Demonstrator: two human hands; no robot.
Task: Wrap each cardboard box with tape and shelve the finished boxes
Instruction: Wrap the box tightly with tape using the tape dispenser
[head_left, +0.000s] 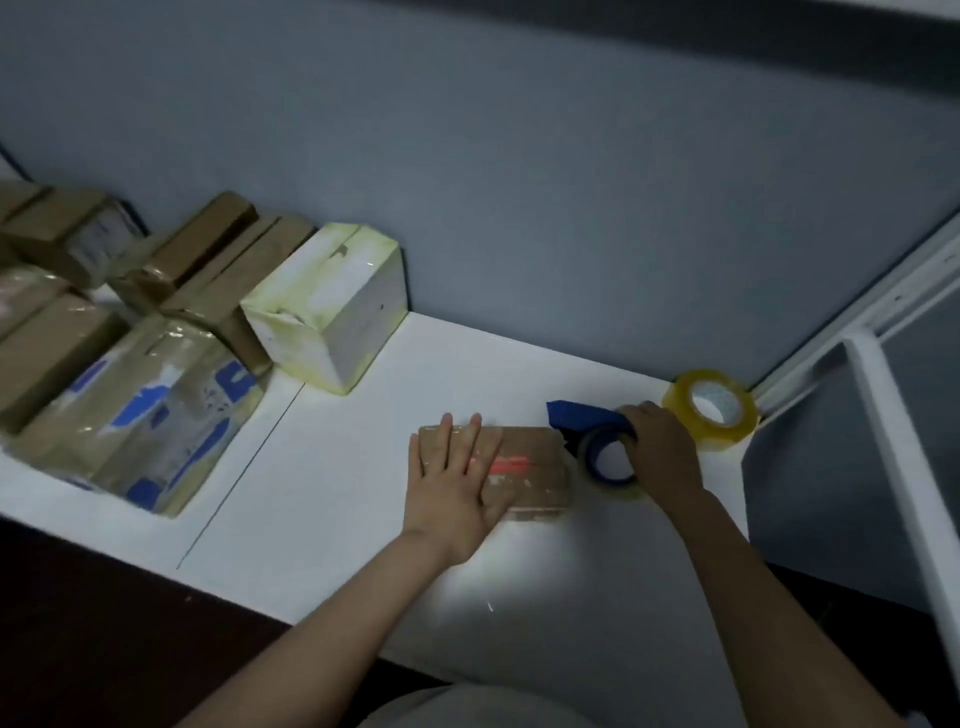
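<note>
Two bare hands and arms of one person, seen from above. The left hand (452, 483) and right hand (662, 452) are uncovered. Behind each, the left forearm (311, 623) and right forearm (753, 597) are bare from wrist to the lower edge. Between the forearms, nearer the body than the hands, shows a rounded patch of pale grey clothing (467, 709); its cut cannot be told.

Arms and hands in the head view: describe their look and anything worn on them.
Two bare human arms. The left hand and right hand wear no gloves; no ring, watch or bracelet shows. The left forearm and right forearm are uncovered to the frame's edge, no sleeve in view. A pale grey garment shows between them at the bottom.
</note>
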